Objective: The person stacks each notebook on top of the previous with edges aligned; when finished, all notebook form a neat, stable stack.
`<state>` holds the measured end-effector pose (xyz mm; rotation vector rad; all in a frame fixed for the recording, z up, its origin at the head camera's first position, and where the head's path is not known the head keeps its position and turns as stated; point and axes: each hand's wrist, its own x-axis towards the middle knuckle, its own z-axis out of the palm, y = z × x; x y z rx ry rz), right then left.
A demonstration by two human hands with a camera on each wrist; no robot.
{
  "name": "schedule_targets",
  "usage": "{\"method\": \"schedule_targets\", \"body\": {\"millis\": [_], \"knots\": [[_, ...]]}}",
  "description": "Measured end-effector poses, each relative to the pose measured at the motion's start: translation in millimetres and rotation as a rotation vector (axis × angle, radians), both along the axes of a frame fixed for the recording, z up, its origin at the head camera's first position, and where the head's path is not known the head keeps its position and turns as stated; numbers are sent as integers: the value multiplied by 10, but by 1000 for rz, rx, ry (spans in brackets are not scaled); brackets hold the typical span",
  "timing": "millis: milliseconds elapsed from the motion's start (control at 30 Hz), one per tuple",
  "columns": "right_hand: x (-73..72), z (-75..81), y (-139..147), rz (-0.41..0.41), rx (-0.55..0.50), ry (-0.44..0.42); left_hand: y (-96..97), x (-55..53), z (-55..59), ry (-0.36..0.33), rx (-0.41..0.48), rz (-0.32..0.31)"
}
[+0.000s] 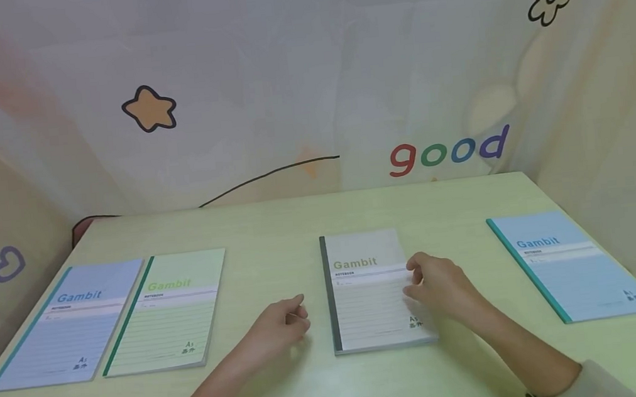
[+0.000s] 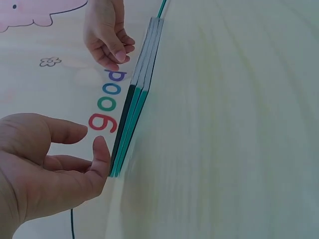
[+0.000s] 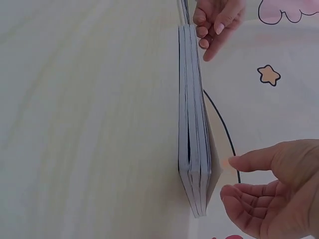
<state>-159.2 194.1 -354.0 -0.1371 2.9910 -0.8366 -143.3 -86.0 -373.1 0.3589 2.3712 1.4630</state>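
Observation:
A grey Gambit notebook (image 1: 369, 295) with a dark spine lies on top of a stack in the middle of the table. The left wrist view shows two teal spines (image 2: 130, 132) beneath its dark one. My right hand (image 1: 445, 285) hovers by the stack's right edge, fingers loosely bent and holding nothing. In the right wrist view the top cover (image 3: 213, 154) stands slightly raised near those fingertips. To the left of the stack, my left hand (image 1: 281, 328) is held over the table, its fingers relaxed and nothing in them.
Two more notebooks, one lavender-blue (image 1: 63, 334) and one pale green (image 1: 164, 322), lie side by side at the left. A light blue notebook (image 1: 580, 270) lies at the far right. Behind the table (image 1: 263, 222) hangs a printed curtain (image 1: 263, 90).

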Motion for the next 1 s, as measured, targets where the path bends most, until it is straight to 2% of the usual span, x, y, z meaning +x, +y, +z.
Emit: {"method": "schedule_targets", "body": {"millis": [167,300,500,600,867,1000], "knots": [[-32,29,-160,26,-37,-9,-184,18,31,-3,24,65],[-61,40,-301,45,-83,-1,-363,16,104,-10,43,128],[-112,30,-525,80,-128,6,-653,33,249,5,-1,182],[-138,27,-623,115,-173,5,-777,38,285,17,-16,202],[-202,19,-865,181,-258,-57,-993,73,231,15,-57,242],[-244,36,-962,255,-292,-96,-1088,86,197,17,-92,266]]}}
